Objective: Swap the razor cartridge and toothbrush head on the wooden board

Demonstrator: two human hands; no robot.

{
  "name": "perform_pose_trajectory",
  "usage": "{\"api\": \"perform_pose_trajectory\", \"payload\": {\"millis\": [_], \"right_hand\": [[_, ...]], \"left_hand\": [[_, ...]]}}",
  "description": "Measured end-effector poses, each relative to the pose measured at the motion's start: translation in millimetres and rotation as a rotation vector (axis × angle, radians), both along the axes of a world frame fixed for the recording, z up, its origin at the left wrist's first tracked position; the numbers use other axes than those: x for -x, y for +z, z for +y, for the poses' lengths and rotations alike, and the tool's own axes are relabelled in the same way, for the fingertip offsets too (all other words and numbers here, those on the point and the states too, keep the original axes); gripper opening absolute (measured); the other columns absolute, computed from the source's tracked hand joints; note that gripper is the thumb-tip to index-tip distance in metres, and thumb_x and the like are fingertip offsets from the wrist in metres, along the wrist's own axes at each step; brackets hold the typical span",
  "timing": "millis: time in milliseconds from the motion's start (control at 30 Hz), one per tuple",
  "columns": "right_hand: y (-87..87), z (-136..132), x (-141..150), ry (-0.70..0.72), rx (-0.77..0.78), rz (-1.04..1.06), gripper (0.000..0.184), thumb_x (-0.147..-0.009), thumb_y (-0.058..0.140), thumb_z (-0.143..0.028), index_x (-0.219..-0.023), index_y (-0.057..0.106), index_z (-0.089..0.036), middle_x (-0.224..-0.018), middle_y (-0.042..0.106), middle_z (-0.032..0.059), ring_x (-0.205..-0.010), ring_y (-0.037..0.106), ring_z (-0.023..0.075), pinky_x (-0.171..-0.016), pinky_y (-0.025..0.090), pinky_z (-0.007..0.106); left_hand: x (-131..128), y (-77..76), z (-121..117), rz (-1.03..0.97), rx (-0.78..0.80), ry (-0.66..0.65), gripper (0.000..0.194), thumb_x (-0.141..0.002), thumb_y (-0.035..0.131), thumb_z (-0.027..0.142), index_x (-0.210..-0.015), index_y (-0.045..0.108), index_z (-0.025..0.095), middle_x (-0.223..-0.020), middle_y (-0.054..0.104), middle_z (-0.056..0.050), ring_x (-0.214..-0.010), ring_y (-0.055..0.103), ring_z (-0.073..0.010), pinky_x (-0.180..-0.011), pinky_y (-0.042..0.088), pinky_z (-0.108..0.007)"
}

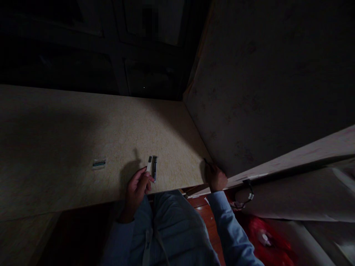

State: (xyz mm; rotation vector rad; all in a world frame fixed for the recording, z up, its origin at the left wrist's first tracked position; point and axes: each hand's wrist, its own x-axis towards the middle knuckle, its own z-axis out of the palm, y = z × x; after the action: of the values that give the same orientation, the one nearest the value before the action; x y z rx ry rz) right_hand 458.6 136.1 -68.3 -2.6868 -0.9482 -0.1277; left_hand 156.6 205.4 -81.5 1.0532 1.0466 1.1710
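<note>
My left hand (138, 186) pinches a slim white stick with a grey patch near its upper end (149, 162), held over the counter's front edge. Just right of it a metal-headed razor (155, 170) lies on the counter, close to my fingertips. My right hand (215, 178) is closed at the counter's right edge, against the wall. A thin dark tip (205, 161) pokes out past its fingers; the rest of that thing is hidden. Farther left lies a small clear case with a teal strip (99, 163).
The pale stone-patterned counter (83, 129) meets a dark window frame (119, 74) behind and a patterned wall (244, 92) on the right. Below right are a black cable (251, 192), a red bag (266, 236) and a pale rolled sheet (291, 195). The light is dim.
</note>
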Motion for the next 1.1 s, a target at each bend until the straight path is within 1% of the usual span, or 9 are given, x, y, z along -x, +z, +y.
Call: {"api": "perform_pose_trajectory", "payload": {"millis": [100, 200, 300, 400, 500, 600, 833, 1000, 1100], "right_hand": [[-0.3, -2, 0, 0.025, -0.031, 0.008, 0.035, -0.097, 0.056, -0.044, -0.119, 0.076, -0.027, -0.097, 0.077, 0.0085, -0.07, 0.062, 0.0182, -0.058, 0.03, 0.027], [-2.6, -3, -1, 0.058, -0.063, 0.013, 0.035, -0.096, 0.055, -0.044, -0.118, 0.076, -0.025, -0.096, 0.077, 0.0084, -0.07, 0.062, 0.0177, -0.058, 0.029, 0.026], [-10.9, -5, -4, 0.076, -0.101, 0.019, 0.036, -0.096, 0.055, -0.043, -0.119, 0.075, -0.025, -0.097, 0.076, 0.0085, -0.07, 0.061, 0.0173, -0.059, 0.029, 0.026], [-27.1, -7, -9, 0.096, -0.247, -0.021, 0.038, -0.096, 0.05, -0.041, -0.111, 0.077, -0.019, -0.096, 0.074, 0.0106, -0.074, 0.062, 0.0185, -0.062, 0.033, 0.026], [-45.8, -11, -15, 0.209, -0.442, -0.082, 0.046, -0.096, 0.043, -0.044, -0.097, 0.076, -0.012, -0.085, 0.071, 0.0126, -0.076, 0.062, 0.0198, -0.067, 0.04, 0.026], [-59.1, -16, -19, 0.293, -0.568, -0.167, 0.05, -0.097, 0.04, -0.048, -0.088, 0.073, -0.013, -0.074, 0.066, 0.0107, -0.072, 0.06, 0.0199, -0.069, 0.043, 0.028], [-67.9, -27, -19, 0.432, -0.668, -0.315, 0.033, -0.097, 0.046, -0.038, -0.085, 0.068, -0.016, -0.067, 0.059, 0.0052, -0.066, 0.053, 0.019, -0.067, 0.042, 0.03], [-73.8, -28, -22, 0.432, -0.669, -0.322, 0.03, -0.095, 0.046, -0.036, -0.086, 0.067, -0.017, -0.068, 0.056, 0.0047, -0.066, 0.05, 0.0195, -0.067, 0.04, 0.032], [-79.5, -28, -25, 0.447, -0.715, -0.364, 0.024, -0.093, 0.051, -0.034, -0.086, 0.066, -0.017, -0.07, 0.056, 0.0051, -0.067, 0.049, 0.0194, -0.067, 0.039, 0.032]], "left_hand": [[0, 2.8, 0, -0.006, -0.002, 0.004, 0.057, -0.077, 0.071, 0.059, -0.111, 0.06, 0.014, -0.069, 0.067, -0.001, -0.045, 0.052, -0.0097, -0.038, 0.038, -0.02], [-1, 8.7, -1, -0.026, 0.037, 0.031, 0.064, -0.072, 0.074, 0.061, -0.112, 0.059, 0.014, -0.068, 0.068, -0.001, -0.043, 0.052, -0.0106, -0.037, 0.038, -0.021], [-2, 14.5, -1, -0.047, 0.072, 0.055, 0.069, -0.069, 0.076, 0.061, -0.114, 0.056, 0.013, -0.068, 0.069, -0.002, -0.042, 0.054, -0.0117, -0.037, 0.039, -0.022], [-3, 17.3, -2, -0.063, 0.089, 0.07, 0.072, -0.068, 0.078, 0.061, -0.116, 0.054, 0.014, -0.068, 0.07, -0.001, -0.041, 0.055, -0.0122, -0.037, 0.04, -0.022], [-4, 18.3, -1, -0.065, 0.086, 0.094, 0.073, -0.066, 0.078, 0.062, -0.116, 0.053, 0.015, -0.065, 0.068, 0.001, -0.04, 0.055, -0.0123, -0.037, 0.04, -0.022], [-6, 19.5, 1, -0.052, 0.078, 0.103, 0.07, -0.067, 0.078, 0.062, -0.112, 0.052, 0.016, -0.063, 0.067, 0.002, -0.039, 0.055, -0.0124, -0.036, 0.04, -0.022], [-6, 22.0, 6, -0.042, 0.11, 0.114, 0.061, -0.065, 0.078, 0.061, -0.099, 0.05, 0.018, -0.066, 0.07, -0.001, -0.047, 0.063, -0.0178, -0.042, 0.044, -0.025], [5, 26.4, 17, 0.007, 0.068, 0.258, 0.052, -0.065, 0.077, 0.06, -0.088, 0.057, 0.017, -0.072, 0.073, -0.007, -0.066, 0.069, -0.0201, -0.058, 0.048, -0.027], [13, 28.0, 29, 0.079, 0.035, 0.26, 0.05, -0.061, 0.078, 0.058, -0.082, 0.059, 0.017, -0.071, 0.072, -0.006, -0.067, 0.066, -0.0184, -0.062, 0.049, -0.028]]}}
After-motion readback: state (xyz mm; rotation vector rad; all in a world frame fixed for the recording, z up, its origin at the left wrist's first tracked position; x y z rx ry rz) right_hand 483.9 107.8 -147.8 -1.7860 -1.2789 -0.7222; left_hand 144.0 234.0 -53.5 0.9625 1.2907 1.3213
